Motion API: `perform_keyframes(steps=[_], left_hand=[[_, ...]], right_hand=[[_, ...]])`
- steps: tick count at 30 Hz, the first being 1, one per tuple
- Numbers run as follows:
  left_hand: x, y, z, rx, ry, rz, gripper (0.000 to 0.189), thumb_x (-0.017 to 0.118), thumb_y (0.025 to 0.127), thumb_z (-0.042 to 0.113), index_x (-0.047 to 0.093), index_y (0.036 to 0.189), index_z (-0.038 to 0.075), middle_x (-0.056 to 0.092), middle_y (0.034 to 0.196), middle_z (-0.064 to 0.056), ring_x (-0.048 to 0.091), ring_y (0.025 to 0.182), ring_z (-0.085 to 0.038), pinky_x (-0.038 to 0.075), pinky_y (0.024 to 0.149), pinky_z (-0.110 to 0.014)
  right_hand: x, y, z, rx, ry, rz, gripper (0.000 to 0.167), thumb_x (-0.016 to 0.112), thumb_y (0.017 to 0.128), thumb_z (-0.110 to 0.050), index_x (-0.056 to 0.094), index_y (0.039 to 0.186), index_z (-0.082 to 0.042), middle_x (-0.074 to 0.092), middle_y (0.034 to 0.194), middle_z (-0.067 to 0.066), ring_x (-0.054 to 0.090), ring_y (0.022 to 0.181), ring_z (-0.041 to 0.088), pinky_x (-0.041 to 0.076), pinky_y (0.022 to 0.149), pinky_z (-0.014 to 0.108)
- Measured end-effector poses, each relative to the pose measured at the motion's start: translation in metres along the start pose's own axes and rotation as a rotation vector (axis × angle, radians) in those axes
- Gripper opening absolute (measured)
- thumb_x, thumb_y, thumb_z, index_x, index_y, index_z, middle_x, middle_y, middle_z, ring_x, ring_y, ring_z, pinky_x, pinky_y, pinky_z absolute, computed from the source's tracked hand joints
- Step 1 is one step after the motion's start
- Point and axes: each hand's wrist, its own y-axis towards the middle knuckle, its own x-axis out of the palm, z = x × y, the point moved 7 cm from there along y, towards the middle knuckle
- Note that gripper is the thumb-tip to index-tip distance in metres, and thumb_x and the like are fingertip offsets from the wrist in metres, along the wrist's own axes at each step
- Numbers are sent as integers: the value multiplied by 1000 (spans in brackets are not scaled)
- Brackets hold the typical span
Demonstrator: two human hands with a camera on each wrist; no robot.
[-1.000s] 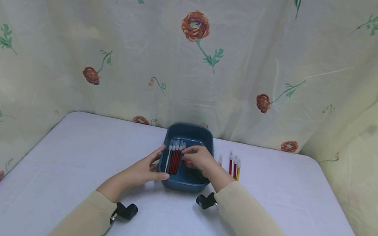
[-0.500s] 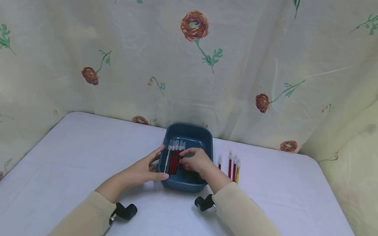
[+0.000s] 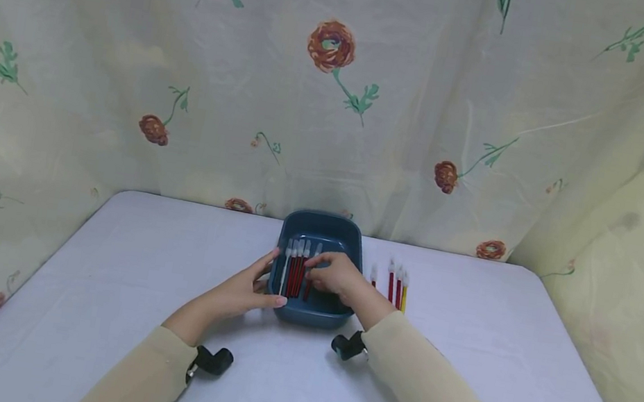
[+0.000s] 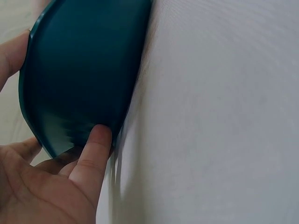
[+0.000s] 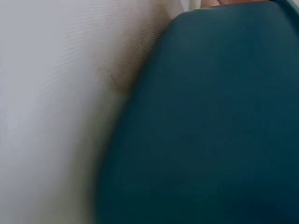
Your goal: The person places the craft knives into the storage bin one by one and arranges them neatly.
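Observation:
A dark blue tray [image 3: 316,318] stands on the table, with several slim pens [image 3: 296,278] side by side along its left. They have red bodies and pale see-through caps; the leftmost is whitish. My left hand [image 3: 241,290] holds the tray's left side, thumb at the near corner and fingers along the wall. In the left wrist view its fingers [image 4: 91,161] press the tray's outer wall. Inside the tray, my right hand [image 3: 336,277] pinches at a red pen [image 3: 307,291] standing slightly apart from the row; the fingers cover its middle. The right wrist view is filled mostly by the tray wall [image 5: 201,121].
Right of the tray, two red pens [image 3: 391,286] and a yellow pen [image 3: 404,298] lie together on the white table [image 3: 128,269]. Another red pen [image 3: 374,276] lies nearer the tray, partly behind the right wrist. A flowered curtain [image 3: 365,166] hangs behind the table.
The red pen at my right fingertips has moved right, leaving a gap beside the row. My right hand has shifted slightly left and down; the left hand stays on the tray.

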Motion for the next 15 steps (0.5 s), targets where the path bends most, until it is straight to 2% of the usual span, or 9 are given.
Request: perform_keyframes(steps=[7,15], left_hand=[[0,-1,1,-9,8,5,99,79,89,27,12,162,30,19,165,-18,30,145,-43,35,111,-55],[0,-1,1,-10,25,17,99,79,89,28,13,162,32,19,165,-18,31,145,-43,34,111,-56]], right_hand=[[-7,-5,-8,-39,10,4,23,69,93,-7,70,117,-3,62,126,16,68,91,22,57,84,32],[-22,-11,-13,-75,4,18,25,68,94,-9,69,118,-3,59,133,18,68,102,29,55,94,41]])
